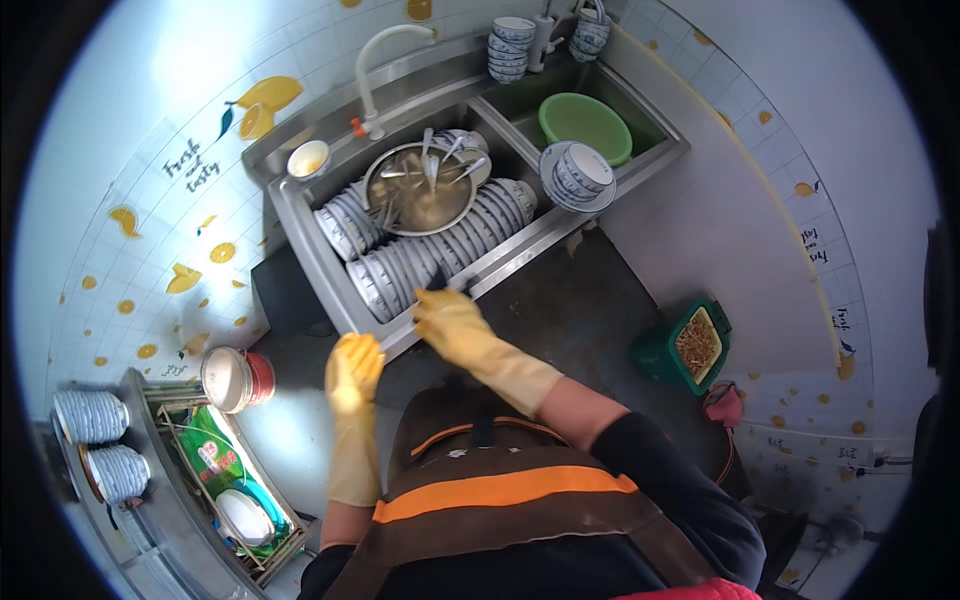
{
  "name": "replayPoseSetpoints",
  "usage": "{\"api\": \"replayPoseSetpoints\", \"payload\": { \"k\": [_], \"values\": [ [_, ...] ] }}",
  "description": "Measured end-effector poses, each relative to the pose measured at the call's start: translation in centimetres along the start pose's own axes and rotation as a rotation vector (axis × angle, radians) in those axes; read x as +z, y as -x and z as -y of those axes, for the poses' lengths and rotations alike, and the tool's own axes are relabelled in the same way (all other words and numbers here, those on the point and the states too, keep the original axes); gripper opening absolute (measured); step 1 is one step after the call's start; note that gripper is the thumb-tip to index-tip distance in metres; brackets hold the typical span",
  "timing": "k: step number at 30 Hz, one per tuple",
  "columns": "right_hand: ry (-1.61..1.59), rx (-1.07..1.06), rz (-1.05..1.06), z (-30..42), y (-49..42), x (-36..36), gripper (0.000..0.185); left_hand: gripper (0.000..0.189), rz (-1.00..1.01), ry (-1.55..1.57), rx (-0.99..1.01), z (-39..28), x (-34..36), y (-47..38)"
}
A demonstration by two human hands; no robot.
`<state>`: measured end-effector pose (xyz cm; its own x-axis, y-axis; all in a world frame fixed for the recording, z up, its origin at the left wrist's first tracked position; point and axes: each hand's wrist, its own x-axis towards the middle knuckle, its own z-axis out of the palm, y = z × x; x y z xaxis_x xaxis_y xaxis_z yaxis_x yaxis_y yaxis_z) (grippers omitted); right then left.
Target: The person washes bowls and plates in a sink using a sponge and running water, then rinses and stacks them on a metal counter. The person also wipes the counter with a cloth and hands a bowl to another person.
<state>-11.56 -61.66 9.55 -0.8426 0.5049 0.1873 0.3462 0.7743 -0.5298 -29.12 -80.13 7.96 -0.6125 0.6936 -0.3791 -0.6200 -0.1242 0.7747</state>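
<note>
My left hand, in a yellow rubber glove, is raised beside the near left corner of the steel sink, fingers together and bent, with nothing seen in it. My right hand, gloved alike, is at the sink's front rim. Its fingertips meet a small dark item that I cannot identify, close to the plates. Patterned plates stand on edge in rows in the left basin. Among them is a steel bowl of murky water with spoons leaning in it.
A green basin lies in the right basin. Stacked bowls on a plate straddle the divider's front end. A faucet rises behind. A white bowl is on the left ledge. A bucket and green bin flank me.
</note>
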Motion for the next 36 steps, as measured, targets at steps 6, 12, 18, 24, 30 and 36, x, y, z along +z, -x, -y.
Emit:
{"api": "replayPoseSetpoints", "payload": {
  "k": [6,12,18,24,30,36],
  "values": [
    [-0.018,-0.341,-0.010,-10.4,0.2,0.6,0.049,0.054,-0.255,-0.179,0.060,-2.6,8.6,0.1],
    [0.047,-0.407,0.060,-26.2,2.2,-9.8,0.063,0.052,-0.318,-0.077,0.105,5.7,17.5,-1.1],
    [-0.099,-0.348,0.264,-35.6,4.4,-17.1,0.046,0.051,-0.360,0.051,0.112,11.9,28.7,0.2],
    [-0.480,-0.411,0.294,-39.8,4.5,-21.4,0.036,0.051,-0.446,-0.128,0.109,12.2,34.9,-0.5],
    [-0.027,-0.579,0.373,-47.6,4.6,-27.1,0.027,0.057,-0.082,-0.404,0.185,13.3,40.3,-6.3],
    [0.275,-0.326,0.115,-54.2,1.7,-37.8,0.029,0.059,0.110,-0.510,0.157,12.1,46.2,-10.9]
  ]
}}
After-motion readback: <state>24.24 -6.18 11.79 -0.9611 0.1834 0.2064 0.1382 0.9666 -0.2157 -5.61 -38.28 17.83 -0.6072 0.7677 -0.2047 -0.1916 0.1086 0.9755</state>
